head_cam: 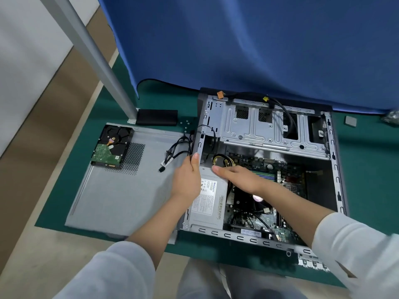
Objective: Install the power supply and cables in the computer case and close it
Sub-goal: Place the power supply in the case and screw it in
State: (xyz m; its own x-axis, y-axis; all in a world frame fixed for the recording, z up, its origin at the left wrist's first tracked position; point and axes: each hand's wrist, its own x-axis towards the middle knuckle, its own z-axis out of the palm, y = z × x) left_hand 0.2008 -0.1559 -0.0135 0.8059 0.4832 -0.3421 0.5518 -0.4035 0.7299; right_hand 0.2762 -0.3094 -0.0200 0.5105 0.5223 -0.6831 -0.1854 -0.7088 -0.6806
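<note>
Head view looks down on my two bare arms reaching into an open computer case (332,147) that lies on its side on a green mat (151,100) covering the table. The power supply (210,201), a grey box with a printed label on top, sits inside the case in the near-left corner, against the left wall. My left hand (186,180) rests at that left wall, thumb up along the metal edge and fingers over the outside; I cannot tell whether this grip is clamped on the wall or only lying against it. My right hand (235,175) lies flat across the far end of the power supply, fingers straight and together, pressing on its top, so that grip is not closed on anything. A bundle of yellow and black wires (220,160) curls just beyond the fingertips. Black cables (179,149) spill over the left wall and trail onto the removed side panel (121,190), which lies flat on the mat just left of the case. A hard drive (112,145) sits circuit-board-up on the far-left corner of that panel. The motherboard (259,214) fills the case floor to the right of the power supply, and the metal drive cage (269,128) spans the far end. A blue cloth (237,39) hangs behind the case.
</note>
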